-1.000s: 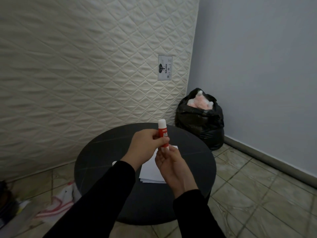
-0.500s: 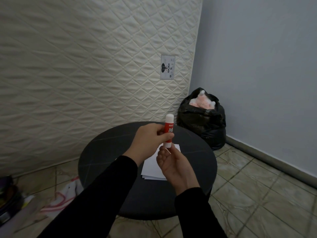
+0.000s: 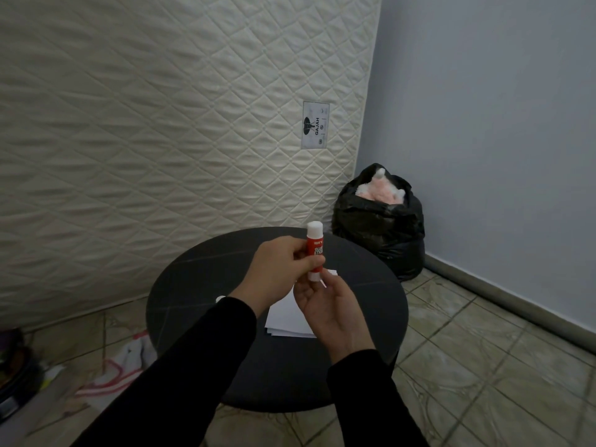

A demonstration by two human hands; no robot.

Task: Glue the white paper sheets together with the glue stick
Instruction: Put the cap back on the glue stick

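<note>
A red and white glue stick (image 3: 314,243) stands upright in the air above the round black table (image 3: 206,285). My left hand (image 3: 280,269) grips its red body. My right hand (image 3: 329,304) holds the white bottom end between its fingertips, palm up. A small stack of white paper sheets (image 3: 287,317) lies on the table under my hands, partly hidden by them. A small white object (image 3: 220,298), perhaps the cap, lies on the table left of my left sleeve.
A quilted mattress (image 3: 161,124) leans against the wall behind the table. A black bag (image 3: 380,227) with pink stuff sits in the corner at the right. Cloth (image 3: 122,366) and clutter lie on the tiled floor at the left.
Both hands have kept hold of the glue stick and lifted it slightly; the view has shifted a little. The papers have not moved.
</note>
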